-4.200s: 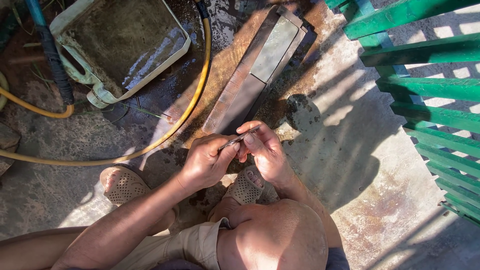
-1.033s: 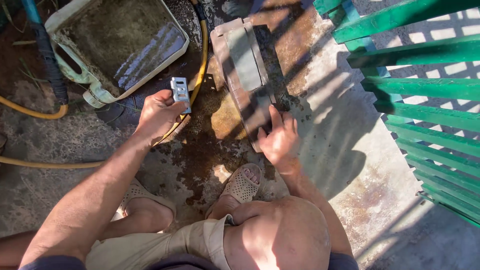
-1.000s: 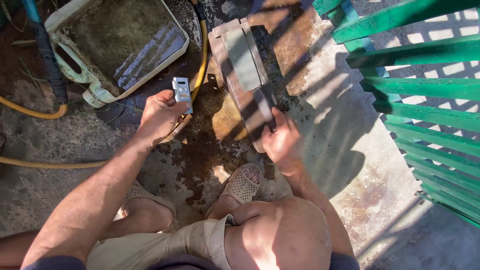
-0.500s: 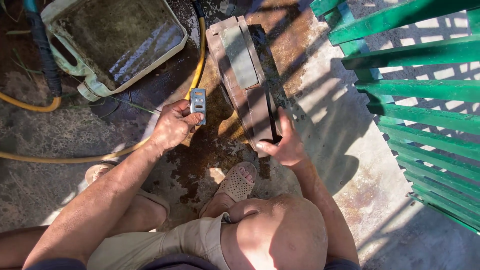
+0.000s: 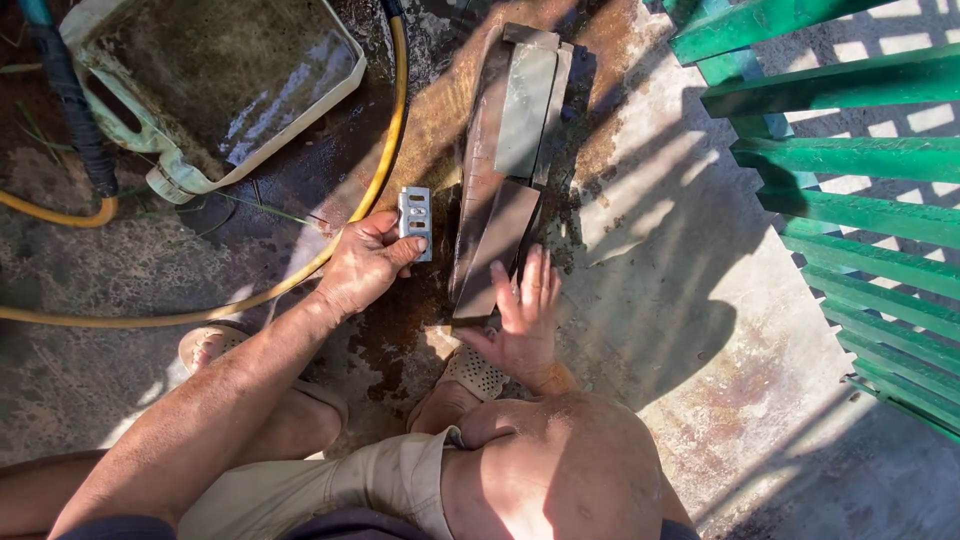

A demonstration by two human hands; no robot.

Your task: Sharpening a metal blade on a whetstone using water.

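We pinch a small perforated metal bracket [image 5: 415,221] upright, just left of the long rusty metal bar [image 5: 500,190] lying under our right palm.

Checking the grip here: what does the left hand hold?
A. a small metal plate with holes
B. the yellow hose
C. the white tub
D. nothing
A: the left hand pinches a small metal plate with holes, while the hose lies on the ground behind it.

tub [image 5: 215,85] left of stone [image 5: 505,170] | hose [image 5: 385,150] between | fence [image 5: 860,180] right
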